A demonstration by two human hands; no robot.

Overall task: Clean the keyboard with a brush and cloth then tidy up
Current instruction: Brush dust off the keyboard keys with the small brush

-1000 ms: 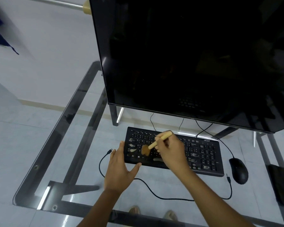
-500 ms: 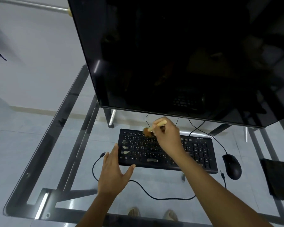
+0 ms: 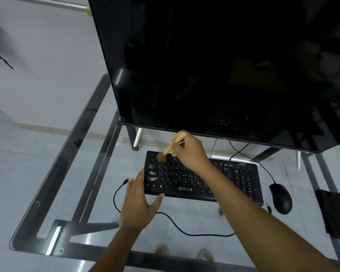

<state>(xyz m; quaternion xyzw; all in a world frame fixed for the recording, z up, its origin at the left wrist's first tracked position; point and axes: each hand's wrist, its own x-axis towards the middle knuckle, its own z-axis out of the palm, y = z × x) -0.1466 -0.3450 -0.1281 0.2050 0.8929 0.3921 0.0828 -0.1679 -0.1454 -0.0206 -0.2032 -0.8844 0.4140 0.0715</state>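
The right hand (image 3: 188,152) reached out over the black keyboard (image 3: 201,178) and held a small brush (image 3: 170,149). Its fingers were curled tight around the pale wooden handle, and the end of the handle poked up past the knuckles. The brown bristles pointed down and to the left, and they sat at the top left corner of the keyboard, on or just above the keys there; the picture was a bit too blurry to say if they touched. The left hand (image 3: 139,203) was wide open and held nothing. Its fingers were straight and spread, and they lay beside the left end of the keyboard. Its thumb stuck out to the right and touched the front edge of the keyboard. The keyboard lay flat on a glass table (image 3: 47,173) with a dark frame. A few pale smudges showed on its left keys and on the long key at the front. A big dark monitor (image 3: 224,65) stood just behind it. A black mouse (image 3: 280,198) sat just to the right of the keyboard. A black cable (image 3: 173,220) curled over the glass in front, under the arms. A dark, flat thing, maybe the cloth (image 3: 334,213), lay at the right edge of the table.
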